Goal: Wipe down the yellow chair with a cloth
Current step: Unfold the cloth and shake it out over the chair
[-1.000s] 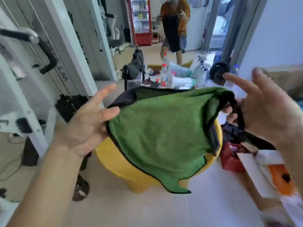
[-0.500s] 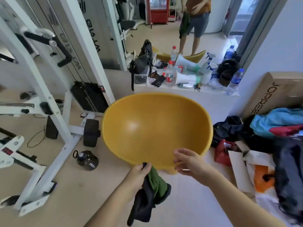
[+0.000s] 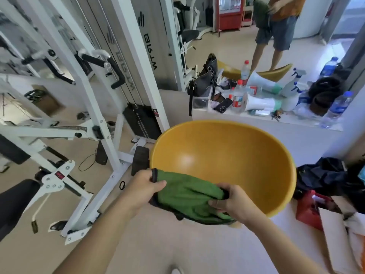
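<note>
Stretching left to right across the near rim of the yellow chair, the green cloth is held bunched. Its left end is pinched by the left hand; its right end is gripped by the right hand.

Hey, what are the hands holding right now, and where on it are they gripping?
Both hold the green cloth: the left hand grips its left end, the right hand its right end, at the yellow chair's near rim.

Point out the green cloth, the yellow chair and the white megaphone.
green cloth (image 3: 185, 192): head view, middle of the bunched fabric between both hands.
yellow chair (image 3: 227, 155): head view, inner seat surface.
white megaphone (image 3: 260, 103): head view, its body.
</note>
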A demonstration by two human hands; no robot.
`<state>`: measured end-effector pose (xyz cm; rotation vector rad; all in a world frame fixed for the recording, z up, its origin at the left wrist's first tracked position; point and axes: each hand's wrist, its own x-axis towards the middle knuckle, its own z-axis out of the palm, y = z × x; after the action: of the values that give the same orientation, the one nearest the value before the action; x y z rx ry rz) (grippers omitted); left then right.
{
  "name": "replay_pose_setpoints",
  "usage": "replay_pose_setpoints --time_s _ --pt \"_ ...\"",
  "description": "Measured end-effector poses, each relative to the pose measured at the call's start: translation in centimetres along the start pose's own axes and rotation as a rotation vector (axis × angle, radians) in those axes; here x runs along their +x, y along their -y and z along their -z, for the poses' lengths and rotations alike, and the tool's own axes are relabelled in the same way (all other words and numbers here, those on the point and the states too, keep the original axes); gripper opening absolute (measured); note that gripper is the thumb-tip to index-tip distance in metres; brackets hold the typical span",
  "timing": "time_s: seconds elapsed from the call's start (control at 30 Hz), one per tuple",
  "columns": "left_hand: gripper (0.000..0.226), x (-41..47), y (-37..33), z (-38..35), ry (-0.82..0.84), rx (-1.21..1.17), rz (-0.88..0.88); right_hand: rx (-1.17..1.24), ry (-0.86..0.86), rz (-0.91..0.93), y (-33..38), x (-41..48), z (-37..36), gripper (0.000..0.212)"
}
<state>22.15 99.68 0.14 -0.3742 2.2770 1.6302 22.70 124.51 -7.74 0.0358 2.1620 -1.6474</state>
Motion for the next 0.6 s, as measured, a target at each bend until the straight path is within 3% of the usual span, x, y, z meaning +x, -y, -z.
replay_pose_setpoints --time_s 0.07,0.17,0.23,0.33,0.37,0.43,0.5,0.6 --pt "0.014 2.4 0.6 3.0 -0.048 0.184 -0.004 -0.166 -0.005 0.049 2.8 1.5 2.7 0.020" --pt "0.052 6.6 0.8 5.7 -0.077 0.282 -0.020 -0.515 0.045 0.119 7.4 4.1 4.7 0.024" --pt "0.064 9.3 -0.2 7.3 0.062 0.328 -0.103 -0.594 0.106 0.103 10.2 5.9 5.2 0.037" --pt "0.053 11.8 -2.8 9.0 0.439 0.634 -0.119 -0.592 0.297 -0.060 13.9 8.2 5.6 0.043" --pt "0.042 12.6 -3.5 9.3 0.439 0.855 -0.185 -0.627 0.352 -0.096 14.8 8.9 5.7 0.045" --pt "0.028 14.9 -4.6 10.2 0.250 1.156 -0.428 -0.731 0.378 -0.122 16.6 10.4 5.9 0.040" --pt "0.031 18.0 -5.2 11.7 0.139 1.077 -0.526 -0.763 0.297 -0.121 17.9 12.0 6.4 0.025" --pt "0.030 21.1 -7.2 12.6 0.272 0.318 -0.276 -0.416 0.053 -0.153 18.6 14.7 7.3 0.020"
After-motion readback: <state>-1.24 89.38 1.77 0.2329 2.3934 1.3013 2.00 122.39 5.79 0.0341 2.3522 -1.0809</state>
